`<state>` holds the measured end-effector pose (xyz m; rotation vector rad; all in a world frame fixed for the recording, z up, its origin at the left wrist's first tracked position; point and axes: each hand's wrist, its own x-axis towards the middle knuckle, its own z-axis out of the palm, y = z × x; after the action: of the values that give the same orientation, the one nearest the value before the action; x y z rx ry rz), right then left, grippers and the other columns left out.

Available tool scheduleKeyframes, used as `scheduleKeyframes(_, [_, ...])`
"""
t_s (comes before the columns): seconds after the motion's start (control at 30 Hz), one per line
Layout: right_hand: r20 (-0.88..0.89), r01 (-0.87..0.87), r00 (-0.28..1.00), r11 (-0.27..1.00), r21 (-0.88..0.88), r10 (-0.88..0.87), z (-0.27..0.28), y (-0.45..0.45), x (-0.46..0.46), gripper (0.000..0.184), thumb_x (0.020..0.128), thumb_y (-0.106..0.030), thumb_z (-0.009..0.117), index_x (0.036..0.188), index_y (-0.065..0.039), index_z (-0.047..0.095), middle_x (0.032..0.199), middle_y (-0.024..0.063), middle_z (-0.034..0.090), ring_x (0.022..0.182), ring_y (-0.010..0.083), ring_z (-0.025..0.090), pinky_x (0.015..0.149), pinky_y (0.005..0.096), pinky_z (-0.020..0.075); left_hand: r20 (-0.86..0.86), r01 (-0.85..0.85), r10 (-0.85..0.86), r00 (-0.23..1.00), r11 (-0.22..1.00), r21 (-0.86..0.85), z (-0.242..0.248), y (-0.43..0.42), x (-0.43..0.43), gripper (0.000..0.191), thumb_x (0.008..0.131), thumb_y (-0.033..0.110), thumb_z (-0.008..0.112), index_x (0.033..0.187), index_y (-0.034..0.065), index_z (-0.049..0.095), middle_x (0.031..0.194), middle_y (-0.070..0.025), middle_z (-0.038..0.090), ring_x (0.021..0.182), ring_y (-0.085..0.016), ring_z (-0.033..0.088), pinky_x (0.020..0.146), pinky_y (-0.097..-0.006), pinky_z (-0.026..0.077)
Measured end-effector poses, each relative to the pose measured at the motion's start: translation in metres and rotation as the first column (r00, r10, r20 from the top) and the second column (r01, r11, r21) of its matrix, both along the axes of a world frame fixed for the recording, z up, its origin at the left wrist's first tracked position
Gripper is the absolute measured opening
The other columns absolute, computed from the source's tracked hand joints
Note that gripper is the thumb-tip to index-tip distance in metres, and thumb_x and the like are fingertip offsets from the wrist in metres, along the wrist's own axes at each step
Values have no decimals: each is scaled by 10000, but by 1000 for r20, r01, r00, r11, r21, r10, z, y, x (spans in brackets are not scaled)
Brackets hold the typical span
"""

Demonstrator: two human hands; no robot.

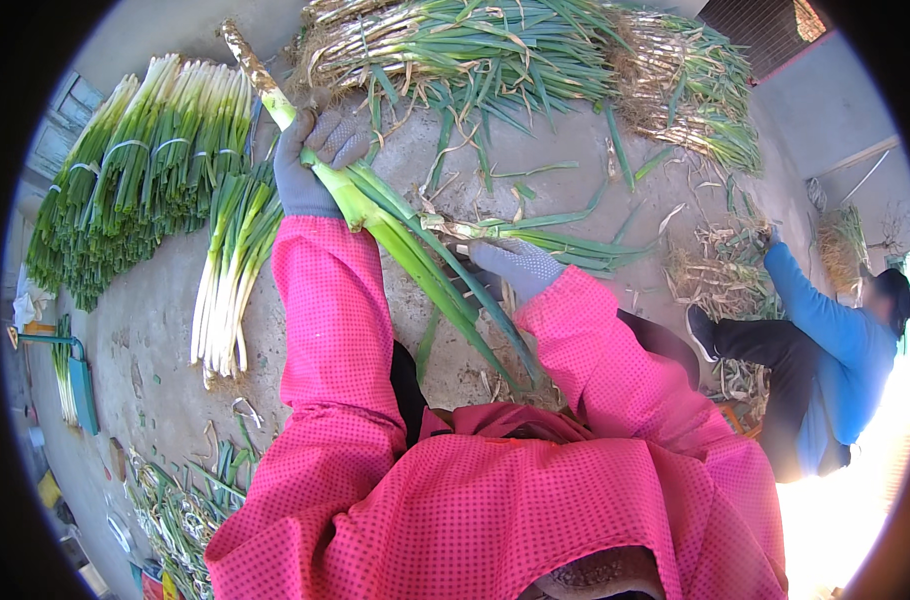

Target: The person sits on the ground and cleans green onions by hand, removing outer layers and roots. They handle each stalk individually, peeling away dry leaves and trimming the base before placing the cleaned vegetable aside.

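My left hand [324, 146], in a grey dotted glove, is closed around a large green onion [365, 208]. Its brown, soiled root end points to the upper left, and its green leaves slope down towards my lap. My right hand [511, 262], gloved alike, is beside a second green onion [549, 238] on the concrete floor; a small pale and dark object shows at its fingertips, too hidden to name. Left of my left forearm, a small pile of cleaned green onions [234, 277] lies with white stems towards me.
Tied bundles of green onions [162, 150] stand at the left. Uncleaned green onions [470, 52] are heaped ahead, more [687, 90] at the upper right. Leaf waste [177, 517] lies lower left. A co-worker in blue [837, 337] sits at the right, near another pile [710, 270].
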<state>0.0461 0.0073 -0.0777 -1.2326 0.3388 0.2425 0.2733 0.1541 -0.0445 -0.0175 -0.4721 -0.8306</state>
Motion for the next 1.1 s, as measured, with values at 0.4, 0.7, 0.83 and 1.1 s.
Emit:
scheduleKeyframes(0.4, [166,106,983,499,-860,76,-6,31,2,427,849,-389,492,938,20,576,825,259,594,765,387,600,684,451,472,-59,-77,82,995,994,76,-1,0,-4,138,876,119,461,946,13,516,594,45,306,485,-73,303,467,-230,279])
scheduleKeyframes(0.7, [169,130,976,250,-959,138,-7,30,2,425,878,-397,453,850,2,597,766,229,600,689,388,599,636,466,473,8,-37,37,999,998,55,1,-5,-5,131,873,120,478,948,16,502,594,41,321,499,-70,323,479,-226,284])
scheduleKeyframes(0.83, [267,203,964,649,-733,1,3,19,-18,351,890,-309,481,930,14,610,718,154,619,624,248,623,571,368,487,-56,-90,94,994,994,60,0,7,2,161,882,146,474,932,-3,511,578,41,334,502,-72,333,471,-227,291])
scheduleKeyframes(1.1, [715,932,218,-76,-355,-665,97,-111,-247,198,849,-152,599,975,0,606,661,11,574,525,58,483,456,181,377,-4,-463,494,870,818,341,-19,32,29,109,857,87,441,873,4,510,558,49,279,483,-83,278,490,-229,272])
